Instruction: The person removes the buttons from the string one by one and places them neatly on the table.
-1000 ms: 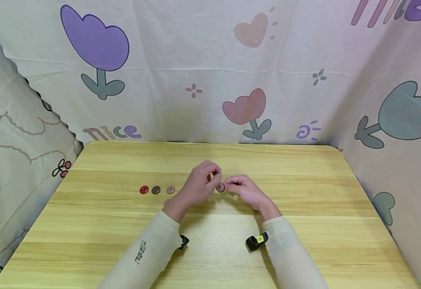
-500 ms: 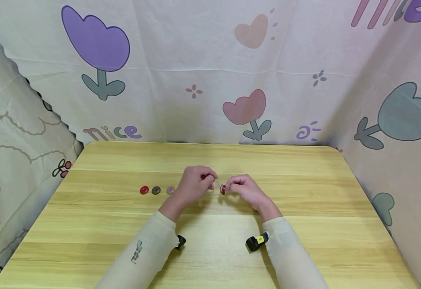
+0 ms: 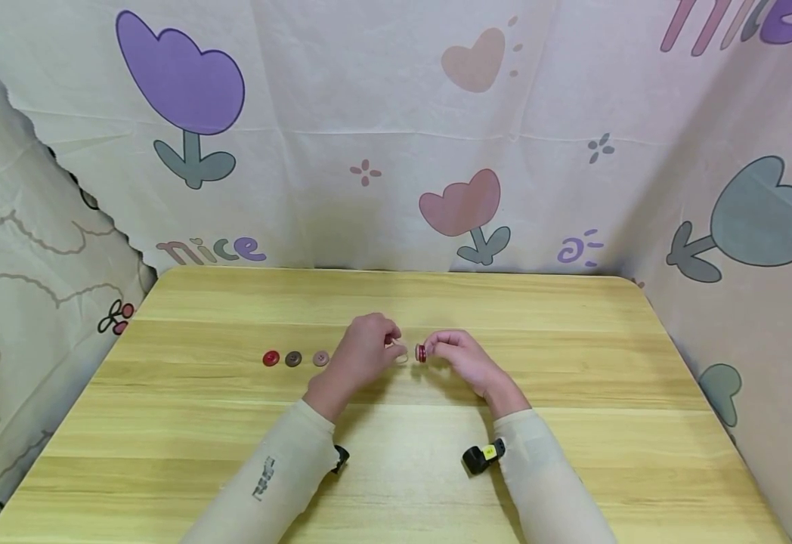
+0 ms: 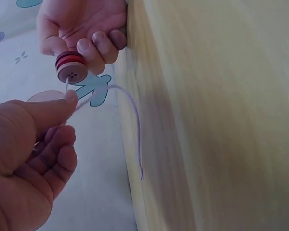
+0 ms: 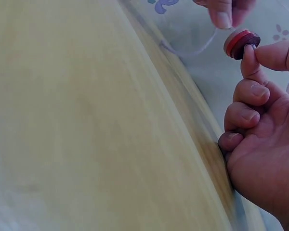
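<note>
In front of my right hand [image 3: 467, 363] is a short stack of buttons [image 4: 71, 67], dark red, bright red and dusty pink, threaded on a thin pale string [image 4: 137, 125]. Its thumb and forefinger pinch right behind the dark end; whether they grip button or string there I cannot tell. My left hand [image 3: 363, 355] pinches the string between thumb and forefinger close to the pink button's face. From that pinch a free end curves out and hangs down in the left wrist view. Left of this hand lie a red button [image 3: 270, 358], a dark brown button [image 3: 293, 358] and a pink button [image 3: 321, 358].
Both hands are over the middle of a wood-grain table [image 3: 573, 340]. A printed cloth [image 3: 341, 91] hangs along its far side and at both sides. Black wrist cameras [image 3: 483, 455] are strapped at the sleeves.
My left hand has drawn back left from the stack, which has turned from nearly face-on to edge-on. Another pink button at the left wrist is now covered. My right hand has barely moved.
</note>
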### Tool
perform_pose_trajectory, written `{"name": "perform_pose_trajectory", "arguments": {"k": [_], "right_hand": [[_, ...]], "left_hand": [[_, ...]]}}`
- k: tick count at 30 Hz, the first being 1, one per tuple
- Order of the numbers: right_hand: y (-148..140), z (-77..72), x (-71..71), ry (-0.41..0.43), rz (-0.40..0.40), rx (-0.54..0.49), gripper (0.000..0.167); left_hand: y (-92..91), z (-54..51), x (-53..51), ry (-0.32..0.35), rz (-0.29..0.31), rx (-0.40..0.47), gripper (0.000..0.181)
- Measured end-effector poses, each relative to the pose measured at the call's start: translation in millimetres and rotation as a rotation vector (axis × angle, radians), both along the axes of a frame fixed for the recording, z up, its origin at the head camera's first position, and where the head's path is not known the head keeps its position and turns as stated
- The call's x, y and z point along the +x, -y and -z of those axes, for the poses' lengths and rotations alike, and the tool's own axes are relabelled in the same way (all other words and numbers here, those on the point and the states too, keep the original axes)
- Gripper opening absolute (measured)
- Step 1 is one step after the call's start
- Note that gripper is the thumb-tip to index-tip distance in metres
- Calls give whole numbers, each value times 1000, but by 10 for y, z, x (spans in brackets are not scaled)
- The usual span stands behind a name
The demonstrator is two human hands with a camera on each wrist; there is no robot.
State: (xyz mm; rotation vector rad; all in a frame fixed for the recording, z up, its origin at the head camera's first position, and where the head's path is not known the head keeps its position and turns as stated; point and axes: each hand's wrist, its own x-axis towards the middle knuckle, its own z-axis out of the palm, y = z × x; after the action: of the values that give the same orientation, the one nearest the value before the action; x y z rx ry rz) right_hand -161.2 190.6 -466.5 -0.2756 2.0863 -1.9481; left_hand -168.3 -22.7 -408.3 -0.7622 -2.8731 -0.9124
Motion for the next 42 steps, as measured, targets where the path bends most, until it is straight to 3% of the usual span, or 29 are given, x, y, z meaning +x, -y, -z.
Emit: {"name": "perform_pose_trajectory", "arguments": {"k": [5,10,14,18,24,33,42], "right_hand": [[3,-1,6,-3,-7,3,15],[1,-7,15,-8,-13,-7,16],[-4,7,15,-12,-17,-23,16],[-6,18,17,-21,-26,-37,18],[-10,26,26,-17,-17,-45,18],[-5,19,20,-27,-31,-40,18],[7,-5,15,-53,-51,-10,18]], "left_hand": [[-13,67,25,-54,25,-23,15],[-11,128,29,-93,72,43,18],[-8,127,35,-35,117,113,23],[-13,117,40,13,133,135,10],[-30,101,42,-10,158,85,4],[-50,115,44,90,120,128,9],[-85,128,43,150,143,202,14]]}}
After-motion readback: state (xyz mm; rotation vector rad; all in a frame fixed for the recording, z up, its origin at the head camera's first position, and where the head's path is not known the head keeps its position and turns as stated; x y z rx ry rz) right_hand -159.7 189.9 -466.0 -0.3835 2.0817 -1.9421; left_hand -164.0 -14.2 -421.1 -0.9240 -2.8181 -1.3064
